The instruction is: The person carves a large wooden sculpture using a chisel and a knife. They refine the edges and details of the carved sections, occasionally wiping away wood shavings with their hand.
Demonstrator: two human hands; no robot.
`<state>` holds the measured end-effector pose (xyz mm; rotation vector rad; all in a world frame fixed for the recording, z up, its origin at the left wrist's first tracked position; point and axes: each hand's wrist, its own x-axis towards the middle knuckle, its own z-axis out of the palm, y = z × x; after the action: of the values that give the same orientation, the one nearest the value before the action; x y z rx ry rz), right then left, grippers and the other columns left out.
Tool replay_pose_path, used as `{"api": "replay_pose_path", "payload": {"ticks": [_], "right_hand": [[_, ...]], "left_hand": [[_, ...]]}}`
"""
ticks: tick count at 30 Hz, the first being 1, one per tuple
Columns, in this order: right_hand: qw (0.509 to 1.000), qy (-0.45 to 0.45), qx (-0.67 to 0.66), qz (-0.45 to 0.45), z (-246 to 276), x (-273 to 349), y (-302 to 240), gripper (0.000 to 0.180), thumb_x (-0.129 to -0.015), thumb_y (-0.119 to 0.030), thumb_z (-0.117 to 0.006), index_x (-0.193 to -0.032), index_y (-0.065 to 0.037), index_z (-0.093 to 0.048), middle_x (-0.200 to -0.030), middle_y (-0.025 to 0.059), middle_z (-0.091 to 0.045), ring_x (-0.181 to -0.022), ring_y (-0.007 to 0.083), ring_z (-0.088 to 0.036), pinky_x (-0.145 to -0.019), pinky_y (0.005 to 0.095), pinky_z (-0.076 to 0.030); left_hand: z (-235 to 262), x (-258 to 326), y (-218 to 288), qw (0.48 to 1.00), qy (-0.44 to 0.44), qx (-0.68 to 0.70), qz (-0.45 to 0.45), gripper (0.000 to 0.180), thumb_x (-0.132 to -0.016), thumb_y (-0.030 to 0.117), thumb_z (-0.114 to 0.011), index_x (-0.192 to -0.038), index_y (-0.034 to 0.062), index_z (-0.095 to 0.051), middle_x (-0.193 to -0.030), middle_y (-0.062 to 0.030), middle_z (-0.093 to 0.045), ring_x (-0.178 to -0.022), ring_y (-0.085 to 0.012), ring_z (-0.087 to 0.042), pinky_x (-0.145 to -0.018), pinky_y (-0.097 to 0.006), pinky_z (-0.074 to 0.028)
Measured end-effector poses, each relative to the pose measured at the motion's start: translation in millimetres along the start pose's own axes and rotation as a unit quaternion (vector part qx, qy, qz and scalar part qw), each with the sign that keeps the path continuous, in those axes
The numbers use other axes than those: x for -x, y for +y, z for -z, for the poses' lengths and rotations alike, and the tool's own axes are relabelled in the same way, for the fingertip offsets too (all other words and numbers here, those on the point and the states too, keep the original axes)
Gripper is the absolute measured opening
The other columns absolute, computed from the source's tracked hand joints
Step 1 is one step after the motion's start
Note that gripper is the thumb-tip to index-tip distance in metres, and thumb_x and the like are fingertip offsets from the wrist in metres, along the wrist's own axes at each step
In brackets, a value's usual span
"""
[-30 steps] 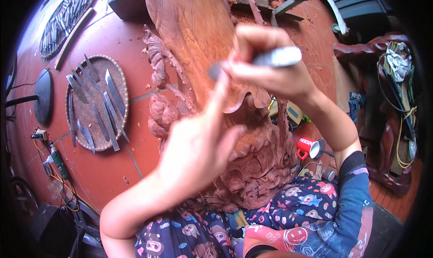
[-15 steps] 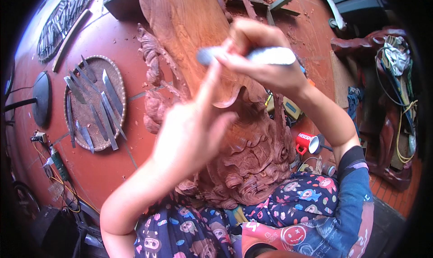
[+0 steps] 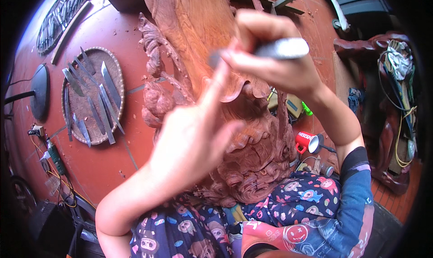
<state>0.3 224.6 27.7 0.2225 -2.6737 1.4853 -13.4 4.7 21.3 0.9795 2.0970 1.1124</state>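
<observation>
A large reddish-brown wood carving (image 3: 257, 168) rests against my lap, its lower part cut into deep curls and folds and its upper part smooth with visible grain. My right hand (image 3: 282, 73) is closed around a flat metal blade (image 3: 284, 49), held over the smooth part; the blade's far end is blurred. My left hand (image 3: 191, 134) has its index finger stretched toward that end and its thumb spread. The left fingertip meets or nearly meets the blade and the right fingers; exact contact is unclear.
A round woven tray (image 3: 121, 77) with several metal blades lies on the red tile floor at left. Beyond it is another tray of tools (image 3: 63, 21). A red mug (image 3: 306, 142) lies tipped at right, near a yellowish box (image 3: 295, 105). Cables (image 3: 67, 186) run at lower left.
Both hands have shifted slightly to the right together with the blade. The view has moved a little, and a bright green item now shows beside the yellowish box.
</observation>
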Motion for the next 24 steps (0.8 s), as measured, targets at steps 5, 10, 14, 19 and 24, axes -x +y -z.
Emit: {"api": "replay_pose_path", "payload": {"ticks": [5, 10, 14, 19, 24], "right_hand": [[0.998, 0.001, 0.019, 0.068, -4, 6, 12, 0.034, -0.082, -0.002, -0.074, -0.065, -0.004, -0.045, -0.072, 0.0038, -0.056, -0.07, 0.0102, -0.054, -0.062, 0.026, -0.043], [0.998, 0.036, -0.009, 0.051, -2, -3, 2, 0.025, -0.077, -0.006, -0.072, -0.068, -0.001, -0.049, -0.063, 0.0044, -0.05, -0.057, 0.0111, -0.049, -0.053, 0.0307, -0.038], [0.992, 0.013, 0.047, 0.113, -10, -7, 14, 0.026, -0.077, -0.01, -0.072, -0.07, -0.001, -0.048, -0.066, 0.0076, -0.049, -0.06, 0.0169, -0.053, -0.056, 0.0313, -0.04], [0.994, -0.011, 0.063, 0.09, -5, -1, -6, 0.027, -0.076, -0.012, -0.069, -0.067, -0.001, -0.045, -0.065, 0.0092, -0.049, -0.057, 0.0234, -0.054, -0.054, 0.0352, -0.041], [0.99, 0.002, 0.051, 0.132, -14, -1, 10, 0.025, -0.078, -0.014, -0.071, -0.072, -0.001, -0.051, -0.068, 0.0089, -0.05, -0.059, 0.0261, -0.054, -0.055, 0.0359, -0.042]], "left_hand": [[-6, 1, -5, 1.0, 0.002, -0.003, -0.002, 0.089, -0.084, 0.007, -0.074, -0.157, 0.0038, -0.022, -0.067, -0.0161, -0.066, -0.058, -0.0249, -0.067, -0.059, -0.036, -0.052], [0, 1, 5, 1.0, -0.011, 0.006, 0.013, 0.088, -0.084, 0.009, -0.075, -0.156, 0.0008, -0.025, -0.071, -0.0146, -0.067, -0.055, -0.0244, -0.065, -0.056, -0.036, -0.051], [-5, -2, -10, 0.999, 0.019, 0.027, -0.003, 0.088, -0.084, 0.01, -0.075, -0.156, 0.0022, -0.026, -0.067, -0.0144, -0.065, -0.054, -0.0231, -0.063, -0.055, -0.036, -0.049], [0, 9, 0, 0.999, -0.024, 0.041, 0.019, 0.087, -0.084, 0.008, -0.075, -0.156, 0.0013, -0.027, -0.068, -0.0148, -0.065, -0.058, -0.0234, -0.066, -0.058, -0.036, -0.051], [-6, 9, -11, 1.0, -0.008, 0.018, 0.017, 0.085, -0.086, 0.01, -0.075, -0.155, 0.0016, -0.027, -0.07, -0.0142, -0.065, -0.058, -0.0243, -0.064, -0.059, -0.036, -0.05]]}}
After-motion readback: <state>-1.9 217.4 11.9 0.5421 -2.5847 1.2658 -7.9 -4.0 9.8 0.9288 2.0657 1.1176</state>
